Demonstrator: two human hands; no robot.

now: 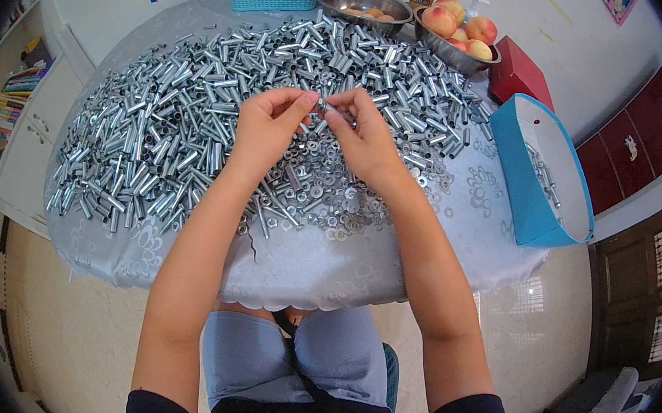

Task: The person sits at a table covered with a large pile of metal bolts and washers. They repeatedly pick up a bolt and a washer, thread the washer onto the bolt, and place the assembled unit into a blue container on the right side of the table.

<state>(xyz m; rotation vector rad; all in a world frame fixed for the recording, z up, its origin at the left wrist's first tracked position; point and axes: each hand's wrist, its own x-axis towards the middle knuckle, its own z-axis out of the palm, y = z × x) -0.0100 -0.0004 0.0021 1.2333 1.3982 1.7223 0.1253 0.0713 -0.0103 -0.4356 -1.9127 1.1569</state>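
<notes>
Now | left hand (269,125) grip pinched, right hand (363,136) grip closed | both on small metal tube (329,111)

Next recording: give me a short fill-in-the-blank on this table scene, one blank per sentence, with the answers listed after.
1. The left hand and right hand pinch one small silver metal tube ____ them.
2. The heap of silver metal tubes lies on a ____ tablecloth.
3. The steel bowl holds ____.
4. The open box at the person's right is ____ outside.

Answers: between; silver-grey; peaches; blue
</notes>
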